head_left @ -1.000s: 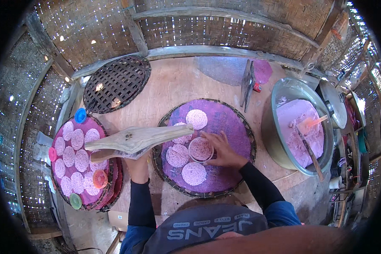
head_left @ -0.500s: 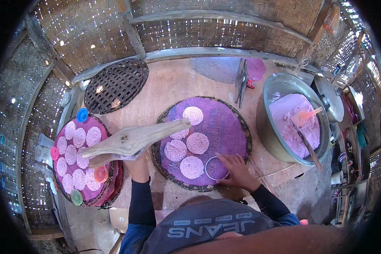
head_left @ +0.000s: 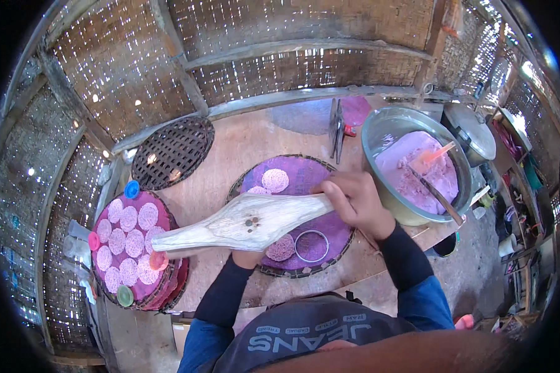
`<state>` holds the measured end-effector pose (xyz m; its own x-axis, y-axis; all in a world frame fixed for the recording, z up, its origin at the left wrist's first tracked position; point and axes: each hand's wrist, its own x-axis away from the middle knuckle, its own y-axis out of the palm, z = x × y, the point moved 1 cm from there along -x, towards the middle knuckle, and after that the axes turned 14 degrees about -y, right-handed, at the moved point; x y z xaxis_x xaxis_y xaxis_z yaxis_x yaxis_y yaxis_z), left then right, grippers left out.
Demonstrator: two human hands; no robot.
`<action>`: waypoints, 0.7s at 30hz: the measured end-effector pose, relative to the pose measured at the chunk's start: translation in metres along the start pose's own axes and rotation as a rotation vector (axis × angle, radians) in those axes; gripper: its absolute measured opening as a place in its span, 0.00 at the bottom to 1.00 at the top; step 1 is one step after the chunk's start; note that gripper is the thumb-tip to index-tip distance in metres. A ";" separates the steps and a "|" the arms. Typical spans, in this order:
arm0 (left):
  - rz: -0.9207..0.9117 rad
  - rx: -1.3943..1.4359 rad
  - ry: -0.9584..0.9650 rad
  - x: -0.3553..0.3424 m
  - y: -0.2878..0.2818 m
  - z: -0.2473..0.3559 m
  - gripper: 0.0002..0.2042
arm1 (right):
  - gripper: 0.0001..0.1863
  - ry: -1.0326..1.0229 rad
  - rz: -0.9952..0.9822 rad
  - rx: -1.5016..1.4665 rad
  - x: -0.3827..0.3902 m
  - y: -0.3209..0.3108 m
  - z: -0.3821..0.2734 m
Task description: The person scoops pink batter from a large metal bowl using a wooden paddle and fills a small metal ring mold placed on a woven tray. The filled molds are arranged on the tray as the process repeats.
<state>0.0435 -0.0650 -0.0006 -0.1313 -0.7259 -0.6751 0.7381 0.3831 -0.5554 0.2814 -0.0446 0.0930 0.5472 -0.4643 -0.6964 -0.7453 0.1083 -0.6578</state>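
Observation:
A pale wooden press with two long handles (head_left: 252, 224) is held level over the round tray with purple cloth (head_left: 305, 164). My right hand (head_left: 358, 199) is closed around the press's right handle. Beneath the press's middle, my left hand (head_left: 247, 258) holds it from below, its fingers hidden. Lacy pink noodle rounds (head_left: 275, 180) lie on the cloth, some covered by the press. A thin metal ring (head_left: 312, 230) rests on the cloth beside the nearest noodle round (head_left: 281, 248).
At left, a stacked round tray (head_left: 168, 292) bears several noodle rounds and coloured plastic lids. Behind it lies a dark woven tray (head_left: 173, 152). A big metal basin (head_left: 374, 158) at right holds pink dough (head_left: 417, 163), a stick and an orange scoop. Tongs (head_left: 337, 130) lie at the back.
My right hand has left the metal ring and taken hold of the press's right handle. The press has swung rightward over the tray, more level. The whole view has shifted slightly.

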 end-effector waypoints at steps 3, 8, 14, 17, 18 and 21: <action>-0.374 0.314 0.067 -0.076 -0.036 0.069 0.18 | 0.14 0.083 0.037 -0.214 -0.019 -0.018 0.019; -0.249 -0.305 0.403 -0.073 -0.049 0.064 0.18 | 0.12 0.429 0.625 -0.929 -0.079 0.017 0.007; -0.323 -0.456 0.310 -0.039 -0.054 0.070 0.07 | 0.19 0.344 0.250 -0.585 -0.037 0.016 -0.021; -0.549 -0.252 0.303 -0.037 -0.053 0.064 0.10 | 0.24 0.248 0.120 -0.522 -0.037 -0.007 -0.057; -0.748 -0.365 0.117 -0.040 -0.060 0.066 0.15 | 0.24 0.212 0.085 -0.501 -0.035 -0.012 -0.064; -0.833 -0.195 0.001 -0.041 -0.054 0.053 0.18 | 0.23 0.100 0.046 -0.354 -0.022 -0.036 -0.070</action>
<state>0.0437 -0.0866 0.0825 -0.5811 -0.8138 -0.0100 0.2736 -0.1838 -0.9441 0.2697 -0.0994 0.1522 0.4835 -0.5515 -0.6798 -0.8632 -0.1715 -0.4748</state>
